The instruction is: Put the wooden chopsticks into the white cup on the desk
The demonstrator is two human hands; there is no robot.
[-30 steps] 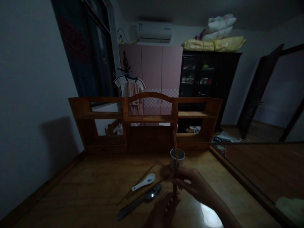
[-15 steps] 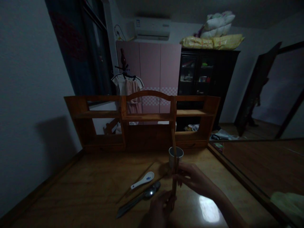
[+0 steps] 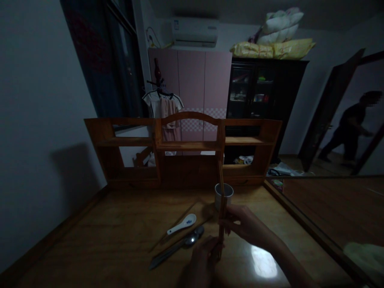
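Note:
Both my hands are closed on a bundle of wooden chopsticks (image 3: 222, 180) that stands nearly upright over the desk. My left hand (image 3: 204, 256) wraps the lower end, and my right hand (image 3: 241, 220) pinches the bundle higher up. Just behind the bundle is a pale cup (image 3: 218, 200), partly covered by the sticks and my right fingers. Left of my hands lies a white ceramic spoon (image 3: 180, 226) with a blue mark in its bowl. Nearer me are metal spoons (image 3: 192, 239), their handles pointing toward me. A thin stick (image 3: 156, 245), like a chopstick, lies beside the ceramic spoon.
A wooden shelf unit (image 3: 189, 147) lines the back of the wooden desk (image 3: 120, 224). A raised edge (image 3: 295, 212) runs along the right side, and a wall (image 3: 45, 132) stands at the left. In the doorway at far right is a person (image 3: 351, 124).
The view has shifted slightly. My hands keep hold of the chopsticks, with my left hand a little higher. A person has come into sight in the doorway.

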